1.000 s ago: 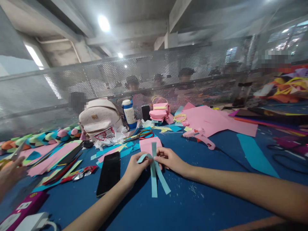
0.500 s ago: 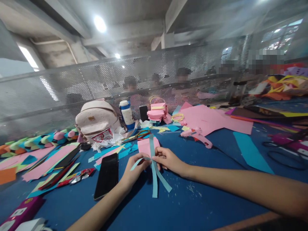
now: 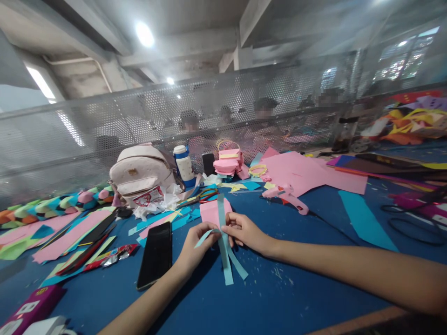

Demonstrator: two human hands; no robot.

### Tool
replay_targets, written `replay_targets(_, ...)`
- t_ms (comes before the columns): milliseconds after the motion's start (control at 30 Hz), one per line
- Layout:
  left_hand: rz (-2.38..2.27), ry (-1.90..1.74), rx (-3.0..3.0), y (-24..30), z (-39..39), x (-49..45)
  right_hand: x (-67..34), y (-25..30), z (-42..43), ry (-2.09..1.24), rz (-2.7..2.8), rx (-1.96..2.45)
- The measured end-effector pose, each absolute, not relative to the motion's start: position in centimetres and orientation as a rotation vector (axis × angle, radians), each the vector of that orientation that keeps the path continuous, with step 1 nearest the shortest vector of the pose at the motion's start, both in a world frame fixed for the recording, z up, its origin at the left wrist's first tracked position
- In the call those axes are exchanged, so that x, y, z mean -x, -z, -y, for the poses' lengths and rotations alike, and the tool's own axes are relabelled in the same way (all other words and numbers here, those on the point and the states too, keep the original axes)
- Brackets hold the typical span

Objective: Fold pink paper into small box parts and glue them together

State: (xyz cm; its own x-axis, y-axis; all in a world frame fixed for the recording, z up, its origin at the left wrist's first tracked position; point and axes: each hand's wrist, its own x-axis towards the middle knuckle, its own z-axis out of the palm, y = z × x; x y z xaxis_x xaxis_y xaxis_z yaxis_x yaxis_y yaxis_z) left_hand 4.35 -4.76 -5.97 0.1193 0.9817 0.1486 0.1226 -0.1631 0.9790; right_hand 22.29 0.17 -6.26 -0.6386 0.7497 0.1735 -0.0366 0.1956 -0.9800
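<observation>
Several narrow light blue paper strips (image 3: 226, 263) cross each other between my two hands, just above the blue table. My left hand (image 3: 201, 238) pinches the strips where they meet, and one end curls out over its fingers. From the other side, my right hand (image 3: 246, 232) is closed on the same crossing with its fingertips. Two strip ends hang toward me, and another end points away over a square of pink paper (image 3: 210, 211). The exact overlap of the strips is hidden by my fingertips.
A black phone (image 3: 155, 255) lies left of my left hand. A pink glue gun (image 3: 288, 197) with a cord rests to the right. Behind stand a backpack (image 3: 141, 172), a bottle (image 3: 184, 165) and pink paper (image 3: 303, 172). Paper scraps and a purple box (image 3: 35, 307) lie left.
The hanging strip ends have shifted slightly between my hands, which stay closed on the crossing. At the far left, the orange paper is gone from view and light green paper shows there.
</observation>
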Motion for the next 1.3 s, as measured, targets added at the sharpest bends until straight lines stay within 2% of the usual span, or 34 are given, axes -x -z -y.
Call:
replay_targets(200, -1.123, -1.206, -1.451, 5.6, 4.8, -4.6, -22.1, 6.7, -0.1, -1.462, 1.846, 0.681)
replay_targets(367, -1.108, -1.228, -1.415, 5.5, 4.8, -4.8, -22.7, 5.1, -1.2, -1.283, 1.897, 0.706)
replay_targets(533, -1.089, -1.241, -1.404, 5.8, 4.6, -4.8, -23.8, -1.5, -5.2, -0.882, 1.87, 0.7)
replay_targets(600, -1.084, -1.247, -1.414, 5.8, 4.6, -4.8, -23.8, -4.0, -7.2, -0.402, 2.074, 0.757)
replay_targets(633, -1.086, -1.255, -1.419, 5.9, 4.6, -4.8, -23.6, -4.8, -8.2, -0.248, 2.191, 0.839)
replay_targets(667, -1.09, -1.267, -1.423, 5.9, 4.6, -4.7, -23.3, -5.4, -9.0, -0.23, 2.261, 0.871)
replay_targets(867, -1.162, -1.435, -1.475, 5.4, 4.5, -4.3, -21.2, -4.7, -10.1, -0.361, 2.456, 0.929)
replay_targets(1067, -1.274, -1.725, -1.601, 4.2, 4.5, -3.1, -20.1, -1.6, -3.2, -0.923, 2.593, 0.579)
replay_targets(1100, -1.279, -1.731, -1.65, 4.1, 4.4, -2.9, -20.3, -1.2, -2.3, -1.071, 2.596, 0.524)
replay_targets(1133, -1.281, -1.721, -1.71, 4.1, 4.2, -2.7, -20.5, -0.7, -1.8, -1.386, 2.472, 0.51)
replay_targets(1167, -1.28, -1.697, -1.782, 4.0, 4.0, -2.4, -20.9, -0.4, -1.6, -1.462, 2.41, 0.522)
replay_targets(1300, -1.259, -1.477, -2.123, 4.0, 2.9, -1.2, -23.1, -0.2, -3.7, -1.435, 2.173, 0.667)
